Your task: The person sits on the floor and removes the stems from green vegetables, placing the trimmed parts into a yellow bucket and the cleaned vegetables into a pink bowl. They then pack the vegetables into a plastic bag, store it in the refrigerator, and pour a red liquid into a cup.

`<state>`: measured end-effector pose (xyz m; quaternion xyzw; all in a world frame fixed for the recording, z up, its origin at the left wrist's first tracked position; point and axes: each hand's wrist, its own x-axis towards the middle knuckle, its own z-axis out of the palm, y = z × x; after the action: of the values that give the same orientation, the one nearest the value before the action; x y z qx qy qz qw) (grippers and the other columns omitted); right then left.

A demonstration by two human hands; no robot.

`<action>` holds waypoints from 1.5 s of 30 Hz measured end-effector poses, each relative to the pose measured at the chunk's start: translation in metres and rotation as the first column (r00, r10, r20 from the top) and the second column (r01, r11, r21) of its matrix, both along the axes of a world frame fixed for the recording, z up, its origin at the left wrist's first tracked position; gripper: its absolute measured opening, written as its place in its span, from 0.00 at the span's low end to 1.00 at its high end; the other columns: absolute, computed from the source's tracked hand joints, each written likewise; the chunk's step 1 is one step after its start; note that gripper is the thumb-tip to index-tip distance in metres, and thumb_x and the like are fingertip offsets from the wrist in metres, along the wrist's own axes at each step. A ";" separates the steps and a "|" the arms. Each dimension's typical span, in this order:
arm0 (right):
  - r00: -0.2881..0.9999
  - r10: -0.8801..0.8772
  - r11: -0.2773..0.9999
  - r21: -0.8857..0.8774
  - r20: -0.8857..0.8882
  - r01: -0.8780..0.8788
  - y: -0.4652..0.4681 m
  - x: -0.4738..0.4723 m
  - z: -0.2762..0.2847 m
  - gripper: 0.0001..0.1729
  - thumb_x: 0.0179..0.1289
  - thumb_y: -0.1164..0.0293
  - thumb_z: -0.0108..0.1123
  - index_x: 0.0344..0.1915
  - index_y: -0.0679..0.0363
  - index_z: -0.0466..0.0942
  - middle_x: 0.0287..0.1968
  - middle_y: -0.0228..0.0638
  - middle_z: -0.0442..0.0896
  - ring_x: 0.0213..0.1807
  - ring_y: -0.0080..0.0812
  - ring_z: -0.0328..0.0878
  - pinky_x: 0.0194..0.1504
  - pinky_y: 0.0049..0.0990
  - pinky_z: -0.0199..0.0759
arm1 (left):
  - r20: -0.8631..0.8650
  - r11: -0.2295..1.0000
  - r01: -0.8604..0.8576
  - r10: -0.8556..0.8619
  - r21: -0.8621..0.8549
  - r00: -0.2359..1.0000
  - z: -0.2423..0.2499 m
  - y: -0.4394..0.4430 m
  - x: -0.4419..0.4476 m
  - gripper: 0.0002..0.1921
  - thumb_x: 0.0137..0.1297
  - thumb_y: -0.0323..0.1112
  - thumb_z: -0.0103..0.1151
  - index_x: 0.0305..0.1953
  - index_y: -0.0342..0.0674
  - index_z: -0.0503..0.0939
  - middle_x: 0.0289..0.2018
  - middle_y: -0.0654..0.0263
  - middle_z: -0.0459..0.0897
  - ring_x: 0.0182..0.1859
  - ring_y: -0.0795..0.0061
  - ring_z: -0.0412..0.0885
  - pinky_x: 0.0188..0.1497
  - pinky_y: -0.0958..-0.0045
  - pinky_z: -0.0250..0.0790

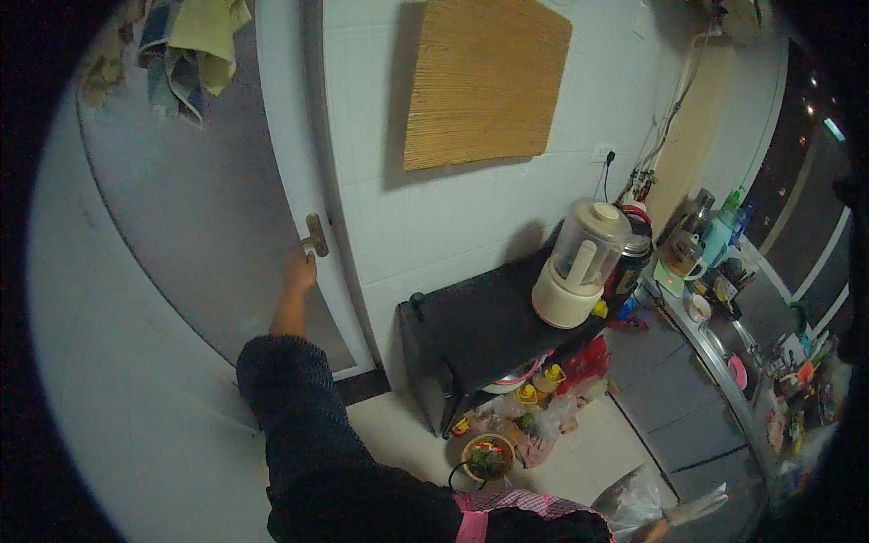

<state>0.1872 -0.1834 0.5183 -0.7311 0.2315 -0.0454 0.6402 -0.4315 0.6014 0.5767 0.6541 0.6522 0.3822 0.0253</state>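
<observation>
With its dark knitted sleeve stretched forward, my left hand (302, 270) grips the metal lever handle (314, 235) of a white-framed door (288, 136) with a frosted panel. At the bottom edge, my right hand (654, 531) is only partly in view, holding a translucent plastic bag (631, 502). A pale, long, split-ended item (703, 505) sticks out beside those fingers; I cannot tell what it is. Part of a pink checked apron (523, 503) shows on my body.
A blender (580, 271) stands on a black cabinet (475, 319). Below are a basket of greens (487, 458), yellow-capped bottles (548, 379) and plastic bags (543, 427) on the floor. A cluttered counter with a sink (730, 346) runs along the right. Towels (197, 51) hang at upper left.
</observation>
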 end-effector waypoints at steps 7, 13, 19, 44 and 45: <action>0.984 -0.165 0.978 -0.115 0.061 0.171 0.007 -0.033 -0.008 0.21 0.57 0.66 0.54 0.47 0.71 0.74 0.42 0.46 0.79 0.36 0.40 0.77 0.37 0.37 0.71 | -0.280 0.987 -0.093 0.052 -0.134 0.958 -0.008 0.080 -0.017 0.24 0.67 0.48 0.46 0.52 0.32 0.71 0.50 0.46 0.76 0.55 0.46 0.72 0.57 0.53 0.64; 0.989 -0.129 0.990 0.059 0.068 0.125 0.015 -0.064 -0.004 0.22 0.58 0.65 0.51 0.47 0.70 0.74 0.43 0.47 0.79 0.37 0.42 0.77 0.38 0.40 0.72 | -0.127 0.991 0.035 -0.051 -0.126 0.991 -0.007 0.077 -0.018 0.20 0.68 0.50 0.46 0.39 0.35 0.73 0.41 0.49 0.77 0.48 0.47 0.74 0.51 0.52 0.64; 0.975 0.143 0.959 0.219 0.173 -0.179 0.045 -0.070 0.003 0.22 0.58 0.67 0.49 0.48 0.72 0.71 0.47 0.50 0.76 0.41 0.47 0.78 0.44 0.42 0.75 | -0.241 0.997 0.072 -0.066 0.017 0.968 -0.008 0.042 -0.020 0.18 0.70 0.47 0.43 0.33 0.37 0.71 0.35 0.51 0.76 0.43 0.49 0.73 0.46 0.50 0.63; 0.426 0.894 0.329 0.439 0.142 -0.836 0.307 -0.178 0.211 0.15 0.59 0.74 0.58 0.47 0.66 0.74 0.41 0.39 0.79 0.41 0.34 0.78 0.42 0.31 0.74 | 0.650 0.993 0.109 -0.056 -0.040 0.758 -0.038 -0.391 -0.166 0.10 0.71 0.38 0.43 0.43 0.39 0.71 0.38 0.64 0.72 0.44 0.71 0.69 0.46 0.67 0.64; 0.351 0.924 0.254 0.441 0.154 -0.861 0.318 -0.193 0.214 0.15 0.59 0.74 0.59 0.47 0.66 0.74 0.41 0.39 0.79 0.41 0.34 0.78 0.42 0.31 0.74 | 0.764 0.996 0.034 0.045 -0.087 0.643 -0.043 -0.412 -0.176 0.12 0.72 0.40 0.42 0.48 0.40 0.69 0.42 0.65 0.72 0.46 0.71 0.69 0.48 0.66 0.64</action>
<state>-0.0062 0.1347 0.7326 -0.5629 -0.1770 0.4293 0.6837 -0.6071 0.1894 0.5334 0.4277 0.5996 0.5917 0.3278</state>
